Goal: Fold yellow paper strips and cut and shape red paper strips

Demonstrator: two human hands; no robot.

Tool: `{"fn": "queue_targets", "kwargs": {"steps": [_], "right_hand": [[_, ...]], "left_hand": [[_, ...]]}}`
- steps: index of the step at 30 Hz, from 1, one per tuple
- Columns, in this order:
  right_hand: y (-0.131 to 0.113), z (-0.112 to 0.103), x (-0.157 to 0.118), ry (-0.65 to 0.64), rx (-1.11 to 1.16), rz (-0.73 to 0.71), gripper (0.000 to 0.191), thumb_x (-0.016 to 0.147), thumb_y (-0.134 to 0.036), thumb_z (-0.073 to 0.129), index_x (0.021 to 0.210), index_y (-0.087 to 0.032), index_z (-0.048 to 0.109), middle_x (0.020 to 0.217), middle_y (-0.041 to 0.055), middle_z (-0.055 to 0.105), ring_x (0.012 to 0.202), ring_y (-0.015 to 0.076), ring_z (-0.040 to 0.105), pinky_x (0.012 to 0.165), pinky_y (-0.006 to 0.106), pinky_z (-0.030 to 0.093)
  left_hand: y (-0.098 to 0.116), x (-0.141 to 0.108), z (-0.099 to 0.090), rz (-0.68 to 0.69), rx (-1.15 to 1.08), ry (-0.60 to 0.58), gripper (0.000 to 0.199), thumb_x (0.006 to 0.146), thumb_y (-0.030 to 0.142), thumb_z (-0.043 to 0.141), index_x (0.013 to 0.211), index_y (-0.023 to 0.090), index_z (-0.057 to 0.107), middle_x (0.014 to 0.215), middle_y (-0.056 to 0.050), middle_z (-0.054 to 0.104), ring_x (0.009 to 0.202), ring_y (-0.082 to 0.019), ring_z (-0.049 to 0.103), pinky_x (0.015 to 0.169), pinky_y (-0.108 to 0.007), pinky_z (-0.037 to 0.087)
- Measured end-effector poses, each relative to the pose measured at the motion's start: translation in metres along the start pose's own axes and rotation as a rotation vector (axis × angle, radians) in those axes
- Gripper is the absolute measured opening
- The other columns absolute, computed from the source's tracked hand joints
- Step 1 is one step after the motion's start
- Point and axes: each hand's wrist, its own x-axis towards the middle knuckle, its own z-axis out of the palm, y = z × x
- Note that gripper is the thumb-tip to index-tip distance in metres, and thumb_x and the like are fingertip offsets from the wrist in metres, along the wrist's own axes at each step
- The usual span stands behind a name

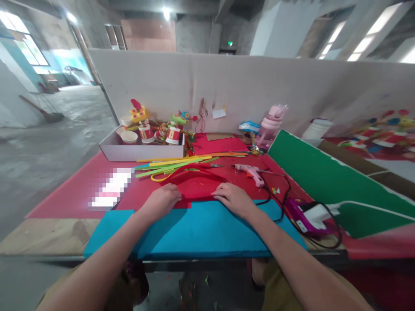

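Note:
A red strip (pixel 198 196) runs between my two hands near the back edge of the blue sheet (pixel 194 229). My left hand (pixel 164 199) has its fingers closed on the strip's left end. The right end is pinched by my right hand (pixel 231 198), thumb and fingers together. Behind them, a longer red band (pixel 194 166) arches upward; whether it joins the strip is unclear. Yellow and green strips (pixel 175 165) lie beyond it. A pink glue gun (pixel 251 172) rests to the right, past my right hand.
At the back left, a white box (pixel 142 151) holds paper cups and colourful figures. A purple power strip (pixel 308 220) with black cables sits at the right, beside a green panel (pixel 324 181). A pink bottle-like object (pixel 272 123) stands at the back.

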Motion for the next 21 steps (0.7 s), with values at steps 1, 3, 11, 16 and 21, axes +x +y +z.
{"fn": "queue_targets", "kwargs": {"steps": [1, 3, 11, 16, 21], "right_hand": [[0.002, 0.0, 0.002, -0.006, 0.03, 0.019, 0.023, 0.092, -0.03, 0.053, 0.097, -0.022, 0.074, 0.095, 0.0067, 0.07, 0.09, 0.0192, 0.062, 0.08, 0.031, 0.048], [0.009, -0.002, 0.006, -0.017, 0.102, 0.059, 0.022, 0.09, -0.032, 0.055, 0.091, -0.022, 0.075, 0.091, 0.0054, 0.071, 0.086, 0.0184, 0.064, 0.078, 0.029, 0.048], [0.042, -0.01, 0.012, -0.078, 0.262, 0.319, 0.022, 0.082, -0.037, 0.062, 0.079, -0.021, 0.076, 0.078, 0.0041, 0.075, 0.072, 0.0197, 0.067, 0.066, 0.026, 0.048], [0.044, -0.009, 0.016, -0.109, 0.216, 0.344, 0.017, 0.078, -0.034, 0.066, 0.073, -0.019, 0.072, 0.076, 0.0031, 0.073, 0.07, 0.0169, 0.064, 0.062, 0.023, 0.042], [0.04, -0.009, 0.014, -0.123, 0.159, 0.35, 0.015, 0.076, -0.033, 0.068, 0.072, -0.019, 0.066, 0.076, 0.0018, 0.07, 0.07, 0.0152, 0.061, 0.061, 0.022, 0.036]], "left_hand": [[-0.002, 0.001, 0.0, -0.019, -0.043, -0.005, 0.029, 0.094, 0.023, 0.04, 0.09, 0.017, 0.069, 0.094, -0.009, 0.067, 0.091, -0.02, 0.058, 0.079, -0.028, 0.046], [-0.005, 0.004, -0.002, -0.062, -0.137, -0.015, 0.028, 0.093, 0.023, 0.042, 0.091, 0.017, 0.069, 0.094, -0.008, 0.068, 0.092, -0.019, 0.059, 0.08, -0.027, 0.046], [-0.013, 0.023, -0.005, -0.269, -0.246, -0.108, 0.023, 0.088, 0.023, 0.047, 0.076, 0.018, 0.066, 0.079, -0.004, 0.069, 0.071, -0.016, 0.06, 0.063, -0.025, 0.04], [-0.015, 0.027, -0.001, -0.322, -0.182, -0.111, 0.019, 0.085, 0.027, 0.052, 0.072, 0.017, 0.061, 0.073, -0.004, 0.065, 0.067, -0.016, 0.056, 0.057, -0.025, 0.032], [-0.016, 0.027, 0.002, -0.35, -0.184, -0.114, 0.019, 0.084, 0.029, 0.054, 0.069, 0.018, 0.055, 0.069, -0.002, 0.061, 0.064, -0.016, 0.053, 0.055, -0.025, 0.028]]}}
